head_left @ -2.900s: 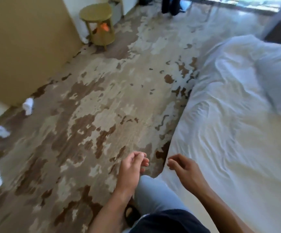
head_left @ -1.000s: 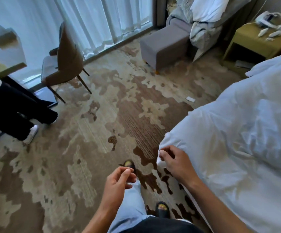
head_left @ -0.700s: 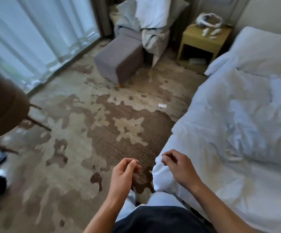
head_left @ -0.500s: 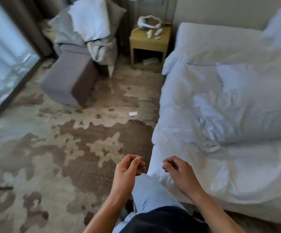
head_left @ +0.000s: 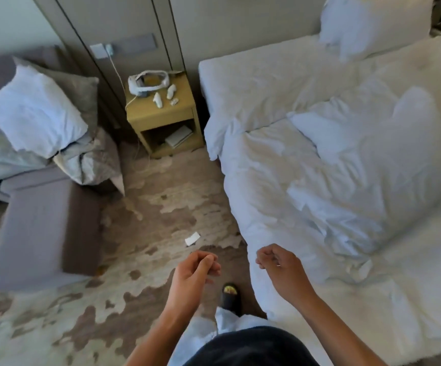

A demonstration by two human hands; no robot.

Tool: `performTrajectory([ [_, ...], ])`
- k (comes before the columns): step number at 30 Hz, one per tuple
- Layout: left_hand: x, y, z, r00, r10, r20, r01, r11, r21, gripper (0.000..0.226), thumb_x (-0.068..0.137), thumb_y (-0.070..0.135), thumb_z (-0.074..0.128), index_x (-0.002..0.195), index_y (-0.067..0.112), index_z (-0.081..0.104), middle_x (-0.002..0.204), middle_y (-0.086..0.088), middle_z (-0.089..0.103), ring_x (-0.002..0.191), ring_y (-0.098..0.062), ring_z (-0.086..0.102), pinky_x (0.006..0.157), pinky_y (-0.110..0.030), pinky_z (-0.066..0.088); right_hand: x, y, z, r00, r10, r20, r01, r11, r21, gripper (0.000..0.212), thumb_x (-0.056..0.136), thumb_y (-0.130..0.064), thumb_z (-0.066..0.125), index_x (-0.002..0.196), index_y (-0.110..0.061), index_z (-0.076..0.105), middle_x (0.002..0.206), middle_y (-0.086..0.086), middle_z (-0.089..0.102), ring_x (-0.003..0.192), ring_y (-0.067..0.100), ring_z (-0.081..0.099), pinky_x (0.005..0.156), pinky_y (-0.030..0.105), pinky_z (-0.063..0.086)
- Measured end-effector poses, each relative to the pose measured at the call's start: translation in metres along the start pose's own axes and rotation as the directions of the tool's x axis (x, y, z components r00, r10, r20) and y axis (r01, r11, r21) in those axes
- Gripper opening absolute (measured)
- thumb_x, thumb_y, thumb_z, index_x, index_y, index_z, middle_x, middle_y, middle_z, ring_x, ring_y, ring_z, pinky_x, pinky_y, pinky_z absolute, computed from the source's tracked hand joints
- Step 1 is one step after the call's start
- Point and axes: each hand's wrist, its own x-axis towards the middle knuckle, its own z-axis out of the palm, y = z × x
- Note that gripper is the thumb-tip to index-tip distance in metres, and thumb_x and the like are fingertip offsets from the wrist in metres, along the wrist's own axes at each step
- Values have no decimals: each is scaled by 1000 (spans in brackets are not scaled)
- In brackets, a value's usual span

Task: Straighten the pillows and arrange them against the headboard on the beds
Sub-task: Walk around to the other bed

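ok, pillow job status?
Done: one pillow leans upright at the head of the bed. In hand: nothing; left hand and right hand are loosely curled and empty beside the bed. Left: the pillow lying mid-bed on the rumpled duvet still needs moving to the headboard.

Standing beside a white bed (head_left: 280,83) with rumpled duvet (head_left: 346,180). One pillow (head_left: 372,22) propped against the headboard (head_left: 253,19). Left hand (head_left: 194,273) and right hand (head_left: 280,268) loosely curled over patterned carpet (head_left: 148,220), holding nothing. Wooden nightstand (head_left: 161,114) bearing a white headset (head_left: 149,81); grey sofa (head_left: 42,207) piled with bedding.
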Motion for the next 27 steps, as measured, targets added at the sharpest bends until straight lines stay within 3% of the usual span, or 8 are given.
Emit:
performTrajectory([
  [7, 140, 56, -53, 997, -36, 72, 33, 998, 51, 23, 103, 15, 55, 93, 10, 75, 83, -12, 77, 82, -27, 75, 77, -42, 59, 130, -105, 17, 994, -21, -105, 29, 997, 74, 13, 102, -31, 63, 91, -32, 71, 91, -13, 75, 90, 4, 71, 78, 14, 54],
  [13, 283, 122, -64, 966, -13, 258, -21, 991, 129, 22, 103, 17, 54, 95, 12, 74, 84, -11, 77, 81, -28, 74, 72, -34, 58, 232, -157, 13, 960, 94, -265, -52, 985, 162, 11, 102, -30, 63, 99, -26, 73, 97, -8, 77, 95, 10, 72, 89, 30, 58],
  [17, 362, 179, -46, 899, -7, 437, -92, 975, 205, 21, 101, 23, 56, 94, 18, 74, 84, -6, 77, 79, -21, 74, 70, -30, 56, 266, -175, 8, 882, 248, -401, -149, 954, 261, 9, 101, -31, 64, 97, -30, 72, 95, -10, 77, 94, 8, 72, 91, 30, 58],
  [21, 418, 231, 1, 805, -9, 593, -169, 955, 244, 18, 101, 20, 57, 96, 14, 73, 85, -7, 77, 81, -21, 75, 72, -34, 59, 282, -176, -5, 774, 386, -502, -221, 907, 358, 11, 99, -29, 66, 90, -33, 72, 88, -12, 76, 88, 4, 71, 85, 28, 57],
  [27, 481, 292, 90, 682, -7, 731, -265, 930, 256, 18, 100, 17, 56, 95, 12, 73, 84, -7, 77, 82, -20, 75, 72, -32, 59, 326, -160, -40, 634, 504, -587, -248, 851, 462, 11, 100, -28, 67, 91, -33, 71, 86, -17, 76, 84, 0, 72, 76, 18, 52],
])
